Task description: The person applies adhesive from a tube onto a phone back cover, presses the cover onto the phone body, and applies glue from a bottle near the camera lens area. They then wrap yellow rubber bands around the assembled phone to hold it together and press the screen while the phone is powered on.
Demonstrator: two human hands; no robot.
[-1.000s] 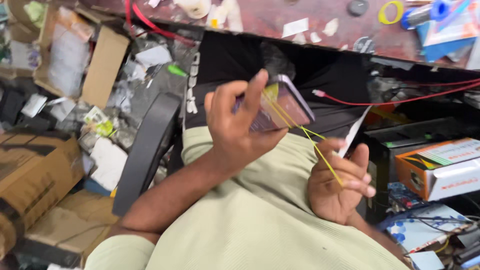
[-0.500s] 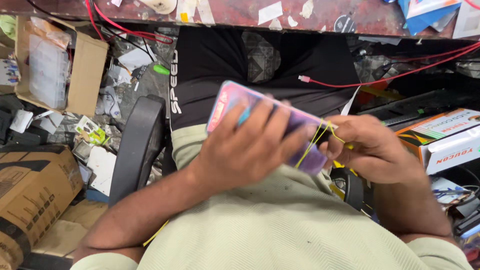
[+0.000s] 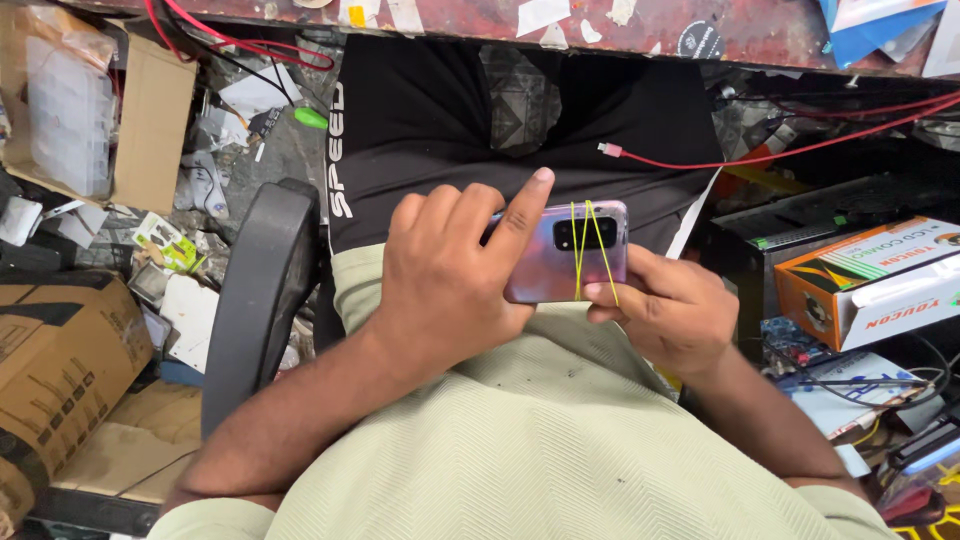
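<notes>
A smartphone (image 3: 560,255) was held back-up between both hands, above the lap. Iridescent pink-purple back; camera block faced up, at the end nearer the right hand.

Left hand (image 3: 450,285): grip was closed around the phone's left half, palm over the back, fingers curled over the far edge. The index finger (image 3: 520,215) was stretched out and laid along the top edge, its tip pointed away from the body.

Right hand (image 3: 670,310): grip was closed on the phone's right end from below, the end cradled in the fingers. One fingertip (image 3: 597,291) was pressed at the lower edge, right on the yellow rubber bands (image 3: 585,250).

The bands were wrapped across the phone's width over the camera block. Several strands were seen, crossed slightly, spreading toward the lower edge. Exact count could not be told.

Around the grip:
- Beyond it: black shorts (image 3: 450,120), then the red-brown edge of the surface (image 3: 470,25) with paper scraps stuck on it.
- Right of and beyond it: a red cable (image 3: 760,155) with a pale plug hung free.
- Farther right: an orange-and-white box (image 3: 870,280).
- Left: a black chair armrest (image 3: 255,290); well beyond that, cardboard boxes (image 3: 60,360) and litter on the floor.
</notes>
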